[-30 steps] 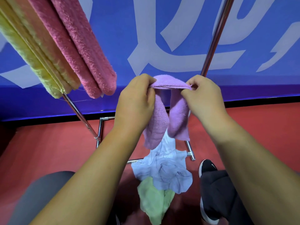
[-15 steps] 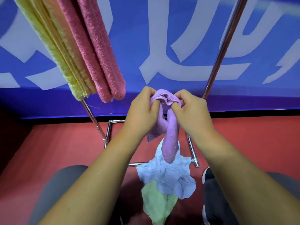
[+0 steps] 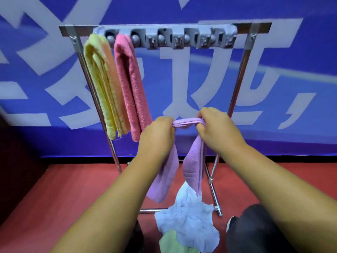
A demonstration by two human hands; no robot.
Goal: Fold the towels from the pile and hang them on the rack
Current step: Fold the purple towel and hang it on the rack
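A folded purple towel (image 3: 193,167) is stretched between my two hands, its two ends hanging down below them. My left hand (image 3: 156,136) grips its left part and my right hand (image 3: 215,128) grips its right part, well below the rack's top bar. The metal rack (image 3: 242,70) stands in front of me with a grey clip strip (image 3: 182,38) across its top. A yellow and orange towel (image 3: 104,84) and a pink towel (image 3: 131,84) hang from the strip's left end. On the floor lies the pile: a pale blue towel (image 3: 189,221) over a green towel (image 3: 171,243).
A blue wall with large white characters (image 3: 182,79) stands right behind the rack. The floor (image 3: 54,198) is red. The rack's base bars (image 3: 215,194) run beside the pile. A dark-clothed leg and shoe (image 3: 242,230) are at the lower right.
My view has tilted up, showing the rack's top strip. My hands, close together half a second ago, have moved apart, pulling the purple towel's fold into a flat band between them.
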